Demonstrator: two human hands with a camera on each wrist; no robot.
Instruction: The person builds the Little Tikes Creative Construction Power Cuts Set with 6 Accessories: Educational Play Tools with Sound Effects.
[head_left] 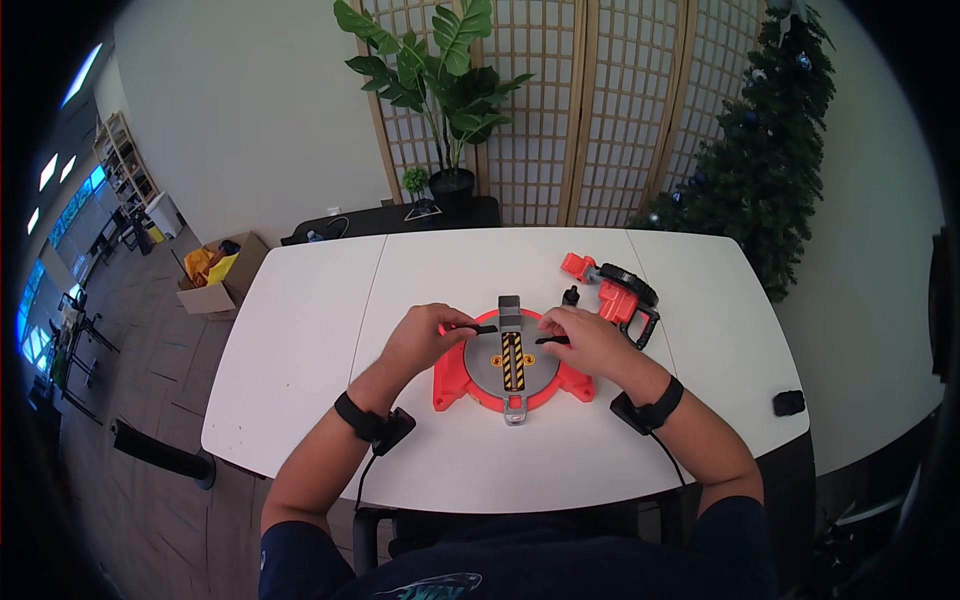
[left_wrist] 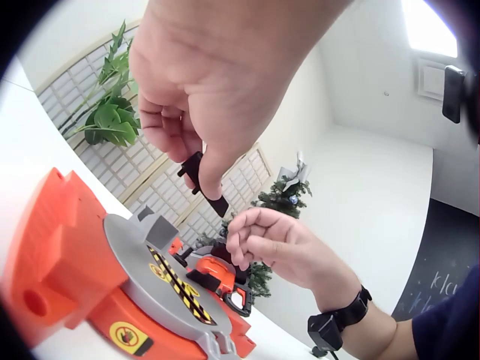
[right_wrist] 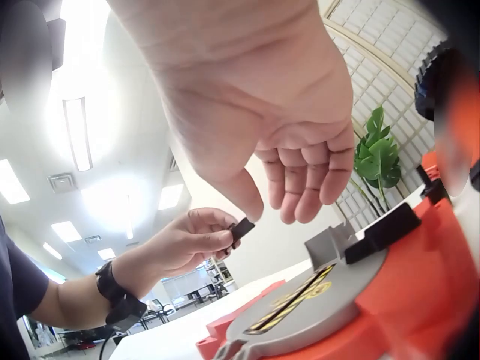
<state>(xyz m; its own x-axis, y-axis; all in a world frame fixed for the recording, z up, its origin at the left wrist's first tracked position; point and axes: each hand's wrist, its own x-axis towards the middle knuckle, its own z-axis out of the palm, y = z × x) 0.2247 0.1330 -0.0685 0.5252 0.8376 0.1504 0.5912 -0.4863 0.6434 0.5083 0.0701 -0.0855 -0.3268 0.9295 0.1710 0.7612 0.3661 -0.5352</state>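
My left hand [head_left: 415,340] pinches a small black plastic piece [left_wrist: 212,201] between thumb and fingers, over the left side of a toy mitre saw base. This base has a grey round disc [head_left: 482,368], an orange-red frame [head_left: 450,380] and a black-and-yellow striped strip [head_left: 513,362]. Above the right side hovers my right hand [head_left: 592,345], its fingers loosely bent with nothing between them in the right wrist view. A second black piece [right_wrist: 384,232] sits at the disc's edge below that hand. A grey upright block [head_left: 510,312] stands at the disc's back.
The toy's red saw part [head_left: 618,302] with a black handle lies behind my right hand, beside a small black part [head_left: 571,296]. A black object [head_left: 788,403] rests near the right edge of the white table [head_left: 290,370]. A cardboard box [head_left: 240,275] stands left on the floor.
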